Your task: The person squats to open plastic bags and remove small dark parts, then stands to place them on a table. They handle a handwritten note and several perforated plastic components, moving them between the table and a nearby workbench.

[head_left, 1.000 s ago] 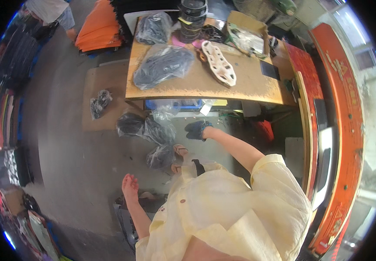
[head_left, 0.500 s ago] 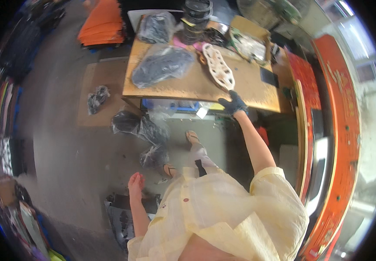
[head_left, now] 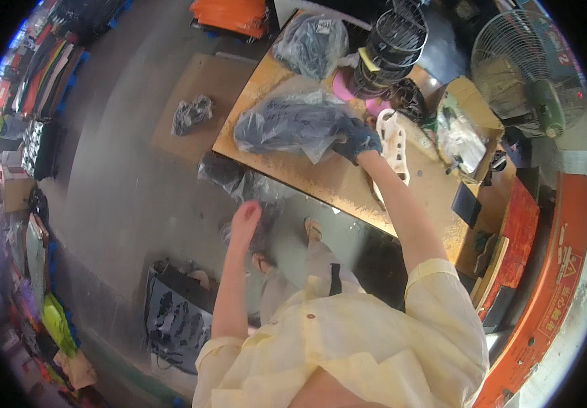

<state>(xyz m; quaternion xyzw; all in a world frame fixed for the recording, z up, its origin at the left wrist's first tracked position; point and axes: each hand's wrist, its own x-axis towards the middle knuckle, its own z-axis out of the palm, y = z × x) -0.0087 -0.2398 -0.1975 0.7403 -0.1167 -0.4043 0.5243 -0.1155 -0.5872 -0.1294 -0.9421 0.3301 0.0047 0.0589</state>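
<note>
My right hand, in a dark glove, grips the right end of a clear plastic bag with dark contents on the wooden table. Just right of this hand lies a white shoe-sole-shaped piece with holes, partly hidden by my forearm. My left hand is bare and hangs beyond the table's near edge, above plastic bags on the floor. Its fingers are curled in, with nothing seen in them. A second plastic bag with dark contents lies farther back on the table.
Black stacked containers stand on the table over pink pieces. An open cardboard box sits at its right, near a fan. Crumpled plastic lies on cardboard on the floor. A long orange panel stands to the right.
My right hand has left the white sole-shaped piece and moved left to take hold of the plastic bag's right end. My left hand has moved forward. The view has turned.
</note>
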